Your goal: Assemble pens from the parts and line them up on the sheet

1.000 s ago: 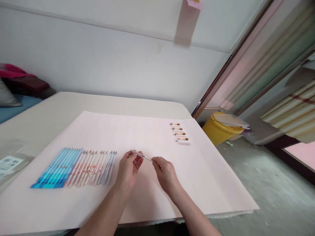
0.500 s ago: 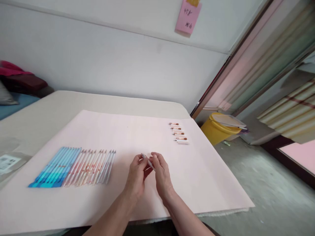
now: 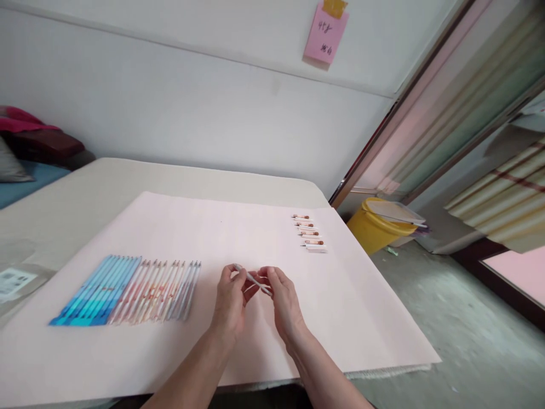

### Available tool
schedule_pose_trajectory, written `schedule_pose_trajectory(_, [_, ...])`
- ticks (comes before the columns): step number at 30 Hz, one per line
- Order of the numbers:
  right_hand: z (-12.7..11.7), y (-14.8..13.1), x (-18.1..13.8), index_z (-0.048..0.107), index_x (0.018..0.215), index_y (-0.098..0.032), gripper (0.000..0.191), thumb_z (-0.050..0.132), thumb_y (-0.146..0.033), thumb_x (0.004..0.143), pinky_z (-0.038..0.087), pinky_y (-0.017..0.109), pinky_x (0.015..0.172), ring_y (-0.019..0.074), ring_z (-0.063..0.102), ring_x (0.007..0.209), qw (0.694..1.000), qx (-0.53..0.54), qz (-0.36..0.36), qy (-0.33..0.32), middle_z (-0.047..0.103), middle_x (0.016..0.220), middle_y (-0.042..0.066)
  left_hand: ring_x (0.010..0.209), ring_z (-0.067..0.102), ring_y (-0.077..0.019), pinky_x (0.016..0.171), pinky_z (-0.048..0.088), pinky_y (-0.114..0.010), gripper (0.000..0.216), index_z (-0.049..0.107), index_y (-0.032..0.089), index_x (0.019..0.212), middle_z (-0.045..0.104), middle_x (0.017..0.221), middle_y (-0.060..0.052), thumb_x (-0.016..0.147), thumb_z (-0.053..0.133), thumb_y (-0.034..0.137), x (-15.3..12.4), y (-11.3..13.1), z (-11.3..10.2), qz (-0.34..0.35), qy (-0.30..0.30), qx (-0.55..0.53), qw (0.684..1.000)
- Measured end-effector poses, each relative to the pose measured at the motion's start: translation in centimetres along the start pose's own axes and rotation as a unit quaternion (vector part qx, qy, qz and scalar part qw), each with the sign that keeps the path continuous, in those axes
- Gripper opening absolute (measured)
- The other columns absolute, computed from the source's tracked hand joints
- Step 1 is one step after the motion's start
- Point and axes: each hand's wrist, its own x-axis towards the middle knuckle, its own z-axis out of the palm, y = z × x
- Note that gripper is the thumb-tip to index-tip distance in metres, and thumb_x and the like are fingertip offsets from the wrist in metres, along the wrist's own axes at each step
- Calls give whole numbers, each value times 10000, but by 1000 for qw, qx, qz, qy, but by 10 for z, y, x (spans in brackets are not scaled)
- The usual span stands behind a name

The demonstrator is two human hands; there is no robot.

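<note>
Between my two hands is a slim grey-white pen (image 3: 259,283), slanting down to the right over the middle of the table. My left hand (image 3: 230,298) pinches its upper left end between thumb and fingers. Closed around the lower right end is my right hand (image 3: 284,295); its fingers partly hide the pen. To the left lies a row of pens: several in blue wrappers (image 3: 100,289), then several pale pens with reddish and orange marks (image 3: 149,292). Small pen parts with brown ends (image 3: 309,233) are lined up in a column at the right.
A pale pink sheet (image 3: 230,227) covers much of the cream table (image 3: 204,176). A clear plastic bag with a label (image 3: 15,284) lies at the left edge. Beyond the right edge stands a yellow bin (image 3: 378,224) on the floor. A pink note (image 3: 326,34) hangs on the wall.
My hands have moved slightly apart, the left one a little to the left. More of the pen shows between them now. The rows on the table are unchanged.
</note>
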Motion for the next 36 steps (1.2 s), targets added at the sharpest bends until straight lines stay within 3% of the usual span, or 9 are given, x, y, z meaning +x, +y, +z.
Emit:
schedule_pose_trajectory(4, [-8,2,4,595,773,-189,211,471,-347,839,440,244,594,138,565,617,992,-112,-12,-59,612,673,4,797,647,-176,737,509,-343,208,490,202,871,654,807,-48,753,632,298,10,9,-7,20,35,-7,999])
schedule_pose_trajectory(7, [-11,7,4,563,661,-195,214,464,-286,827,394,219,499,112,490,504,987,-139,-17,-73,540,552,-30,808,644,-176,722,507,-327,219,504,194,865,653,818,-54,741,644,308,12,11,-8,15,42,5,999])
schedule_pose_trajectory(19, [-6,8,2,540,619,-189,212,456,-248,805,403,208,466,102,495,474,990,-124,-14,-62,552,537,-21,776,630,-167,687,517,-303,204,552,158,811,650,799,-67,727,665,305,10,11,-3,-18,-4,5,1000])
schedule_pose_trajectory(28, [-4,10,6,524,727,-181,62,494,-204,775,394,174,425,81,510,433,993,-87,33,-74,577,538,-34,781,663,-186,689,546,-327,81,519,167,777,647,761,-53,779,596,144,16,10,-9,-38,41,-13,998])
schedule_pose_trajectory(31, [-16,8,16,534,747,-179,173,460,-307,837,388,179,414,86,504,412,989,-122,20,-81,589,539,-24,759,666,-173,681,552,-312,83,522,157,752,643,753,-57,814,533,103,19,10,-10,-57,62,-36,996])
schedule_pose_trajectory(34, [-47,9,37,553,742,-182,284,351,-309,897,435,199,517,100,559,508,964,-263,-31,3,627,624,2,753,668,-174,662,557,-306,114,527,150,747,647,771,-73,831,493,82,20,10,-11,-76,78,-53,993])
schedule_pose_trajectory(36, [-76,14,55,594,835,-203,246,361,-261,891,455,231,678,134,611,723,890,-434,-58,123,660,791,21,761,669,-179,659,561,-309,118,532,148,748,648,778,-77,833,489,79,20,11,-11,-81,79,-61,992])
